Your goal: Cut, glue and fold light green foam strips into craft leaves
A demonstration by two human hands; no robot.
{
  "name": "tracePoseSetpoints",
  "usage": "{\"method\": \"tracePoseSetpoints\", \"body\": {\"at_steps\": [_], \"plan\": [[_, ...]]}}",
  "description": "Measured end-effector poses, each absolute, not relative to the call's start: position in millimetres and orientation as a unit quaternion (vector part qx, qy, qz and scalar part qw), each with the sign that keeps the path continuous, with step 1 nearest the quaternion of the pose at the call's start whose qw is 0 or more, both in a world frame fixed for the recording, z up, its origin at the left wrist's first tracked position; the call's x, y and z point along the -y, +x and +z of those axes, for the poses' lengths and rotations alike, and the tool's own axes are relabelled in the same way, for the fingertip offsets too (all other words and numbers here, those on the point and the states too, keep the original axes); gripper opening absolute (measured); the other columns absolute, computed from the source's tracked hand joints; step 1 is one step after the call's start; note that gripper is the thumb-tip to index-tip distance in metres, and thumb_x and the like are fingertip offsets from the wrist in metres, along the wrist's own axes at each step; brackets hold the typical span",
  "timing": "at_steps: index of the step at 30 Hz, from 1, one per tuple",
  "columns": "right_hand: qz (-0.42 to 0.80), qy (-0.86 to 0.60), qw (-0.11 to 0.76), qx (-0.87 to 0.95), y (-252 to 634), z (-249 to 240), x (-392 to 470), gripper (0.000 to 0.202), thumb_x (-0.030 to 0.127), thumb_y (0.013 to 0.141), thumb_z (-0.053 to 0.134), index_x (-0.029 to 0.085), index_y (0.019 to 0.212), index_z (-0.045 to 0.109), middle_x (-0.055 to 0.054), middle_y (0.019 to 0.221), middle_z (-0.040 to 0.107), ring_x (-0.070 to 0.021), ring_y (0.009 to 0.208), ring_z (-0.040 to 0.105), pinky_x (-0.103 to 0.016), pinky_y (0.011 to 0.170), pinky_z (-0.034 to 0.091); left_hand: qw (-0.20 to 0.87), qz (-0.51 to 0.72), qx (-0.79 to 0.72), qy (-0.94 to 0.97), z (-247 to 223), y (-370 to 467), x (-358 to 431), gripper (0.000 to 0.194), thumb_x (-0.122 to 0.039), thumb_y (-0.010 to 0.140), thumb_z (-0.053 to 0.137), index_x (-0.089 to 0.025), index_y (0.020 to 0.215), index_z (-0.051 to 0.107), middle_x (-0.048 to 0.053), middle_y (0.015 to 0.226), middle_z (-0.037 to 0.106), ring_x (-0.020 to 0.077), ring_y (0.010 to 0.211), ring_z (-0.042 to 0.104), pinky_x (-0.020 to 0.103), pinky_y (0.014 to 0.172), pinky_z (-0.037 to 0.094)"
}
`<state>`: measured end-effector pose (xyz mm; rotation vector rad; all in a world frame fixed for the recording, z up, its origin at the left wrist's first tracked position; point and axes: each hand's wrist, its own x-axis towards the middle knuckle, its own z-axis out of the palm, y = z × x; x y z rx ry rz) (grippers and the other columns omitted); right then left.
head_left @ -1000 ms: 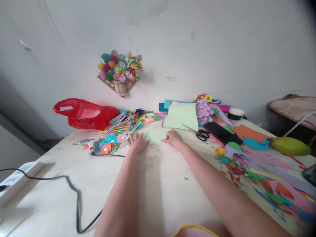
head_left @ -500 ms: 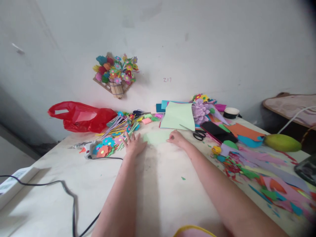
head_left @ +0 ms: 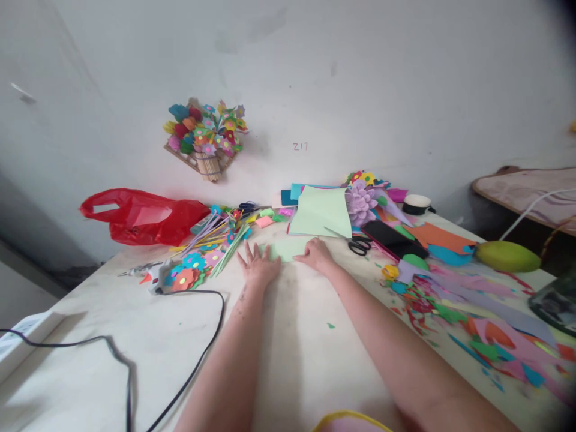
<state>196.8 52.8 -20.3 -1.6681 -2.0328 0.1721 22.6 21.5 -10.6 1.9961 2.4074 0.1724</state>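
Observation:
A pale green sheet [head_left: 288, 249] lies flat on the white table between my two hands. My left hand [head_left: 260, 265] rests on the sheet's left end with its fingers spread. At the right end, my right hand [head_left: 314, 255] has its fingers pinched together on the sheet's edge. Just behind it, a larger light green sheet [head_left: 320, 210] tops a stack of coloured sheets. Black-handled scissors [head_left: 359, 245] lie with their blades over that larger sheet's front corner.
Left are a red plastic bag [head_left: 148, 216], a glue gun [head_left: 157, 278] with its cord, paper flowers [head_left: 185, 277] and thin stems. Right are a phone [head_left: 393, 240], coloured scraps [head_left: 488, 333], a yellow-green oval object [head_left: 507, 256] and a dark glass object [head_left: 555, 305].
My left hand has moved right, further onto the small green sheet. My right hand keeps its pinch at the other end. The whole view has shifted slightly.

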Motion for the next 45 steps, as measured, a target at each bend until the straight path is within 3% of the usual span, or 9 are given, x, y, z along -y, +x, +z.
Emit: {"method": "tracePoseSetpoints", "body": {"at_steps": [4,11,17,26,30,32,37,41,45], "plan": [[0.051,-0.630,0.242,0.736,192,-19,-49,0.037,0.053,0.062,0.061,0.016,0.063,0.058,-0.009,0.088,0.052,-0.0205,0.084,0.049,-0.028,0.074,0.036,0.042,0.048,-0.776,0.628,-10,12,-24,0.065,-0.064,0.072,0.025,-0.035,0.130,0.029,-0.001,0.144,0.011,0.0260,0.124,-0.025,0.059,0.095,-0.014],[0.052,-0.602,0.236,0.761,211,-22,-54,0.020,0.036,0.069,0.062,0.018,0.078,0.059,-0.007,0.094,0.053,-0.0190,0.092,0.046,-0.026,0.078,0.033,0.045,0.051,-0.788,0.612,-11,-6,-23,0.059,-0.059,0.075,0.026,-0.037,0.129,0.031,-0.001,0.144,0.012,0.0283,0.126,-0.020,0.060,0.096,-0.010],[0.008,-0.583,0.212,0.784,236,-23,-53,0.024,0.032,0.074,0.057,0.023,0.096,0.056,-0.006,0.107,0.052,-0.0208,0.102,0.041,-0.031,0.085,0.029,0.046,0.052,-0.790,0.610,-10,-10,-22,0.059,-0.058,0.075,0.025,-0.037,0.130,0.029,-0.001,0.144,0.014,0.0285,0.126,-0.019,0.059,0.096,-0.010],[0.026,-0.579,0.175,0.796,262,-23,-61,0.029,0.028,0.078,0.053,0.024,0.105,0.056,-0.005,0.112,0.052,-0.0194,0.107,0.041,-0.031,0.090,0.026,0.029,0.060,-0.793,0.606,-10,-7,-22,0.056,-0.050,0.078,0.029,-0.035,0.132,0.027,-0.001,0.144,0.013,0.0298,0.126,-0.018,0.058,0.098,-0.009],[0.032,-0.566,0.187,0.802,266,-25,-64,0.029,0.026,0.077,0.054,0.023,0.106,0.056,-0.005,0.111,0.053,-0.0176,0.107,0.042,-0.030,0.091,0.027,-0.085,0.107,-0.734,0.665,-5,8,-19,0.056,-0.031,0.078,0.036,-0.029,0.133,0.026,-0.001,0.145,0.007,0.0233,0.129,-0.015,0.046,0.105,-0.002],[0.034,-0.561,0.198,0.803,267,-26,-65,0.028,0.024,0.077,0.054,0.023,0.104,0.057,-0.005,0.110,0.054,-0.0170,0.107,0.042,-0.030,0.091,0.027,-0.090,0.123,-0.676,0.721,-2,19,-17,0.055,-0.025,0.080,0.032,-0.025,0.134,0.024,-0.002,0.145,0.006,0.0182,0.131,-0.008,0.038,0.107,0.004],[0.033,-0.545,0.235,0.804,268,-29,-65,0.023,0.021,0.076,0.055,0.020,0.098,0.060,-0.005,0.106,0.057,-0.0166,0.104,0.046,-0.031,0.091,0.029,0.009,0.082,-0.506,0.859,-4,39,-14,0.051,-0.041,0.086,0.020,-0.024,0.134,0.025,-0.002,0.143,0.013,0.0169,0.131,0.003,0.037,0.106,0.009],[0.027,-0.524,0.280,0.804,266,-24,-66,0.014,0.015,0.075,0.053,0.018,0.085,0.063,-0.004,0.096,0.062,-0.0155,0.096,0.052,-0.029,0.089,0.033,0.059,0.045,-0.490,0.868,-9,41,-14,0.053,-0.049,0.085,0.013,-0.028,0.132,0.028,-0.003,0.142,0.018,0.0179,0.131,0.009,0.041,0.105,0.010],[0.026,-0.500,0.293,0.815,262,-16,-64,0.009,0.020,0.075,0.054,0.018,0.073,0.063,-0.003,0.085,0.063,-0.0146,0.085,0.055,-0.029,0.084,0.035,0.056,0.056,-0.487,0.870,-11,39,-15,0.051,-0.048,0.086,0.015,-0.029,0.132,0.029,-0.002,0.142,0.020,0.0188,0.131,0.010,0.043,0.105,0.011]]}}
